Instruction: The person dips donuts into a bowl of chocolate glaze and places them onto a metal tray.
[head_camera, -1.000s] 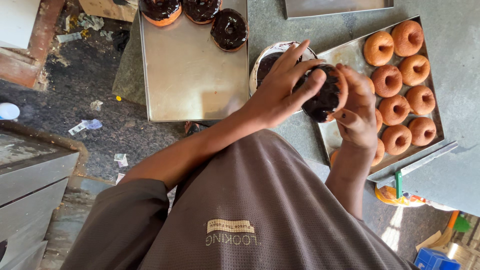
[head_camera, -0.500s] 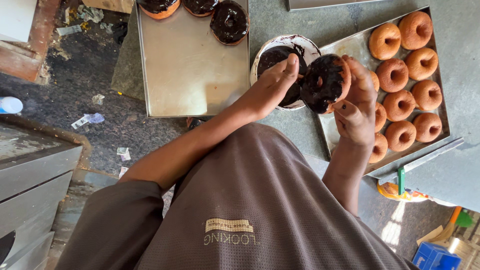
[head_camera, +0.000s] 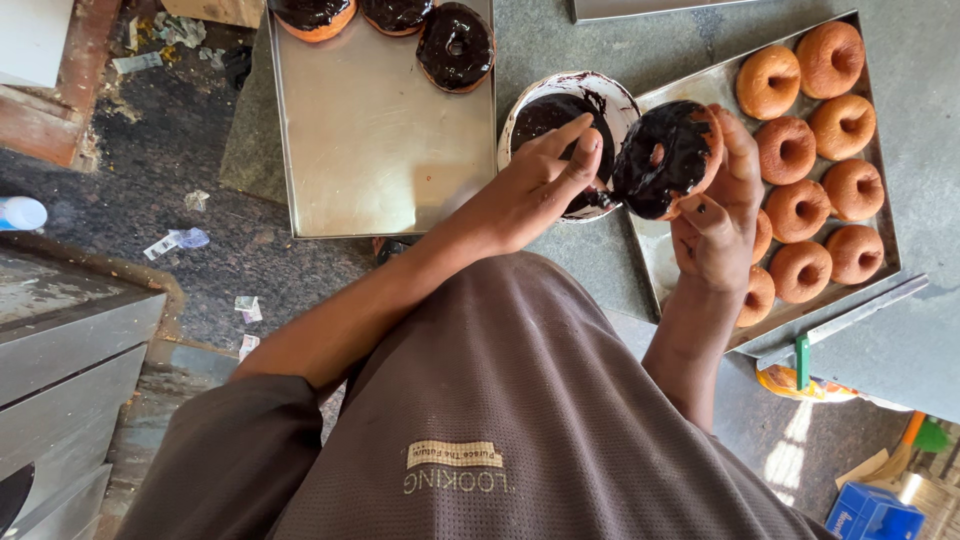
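While the right hand (head_camera: 715, 225) pinches the doughnut (head_camera: 665, 158) glazed-face up, left fingers (head_camera: 565, 150) spread loose over the bowl (head_camera: 520, 110).

Brown waffle-knit short-sleeved shirt (head_camera: 500, 400) with a small chest patch (head_camera: 455, 455).

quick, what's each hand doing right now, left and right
Left hand: open, holding nothing, fingertips over the bowl of chocolate glaze.
Right hand: closed on the chocolate-glazed donut, lifted clear of the bowl.
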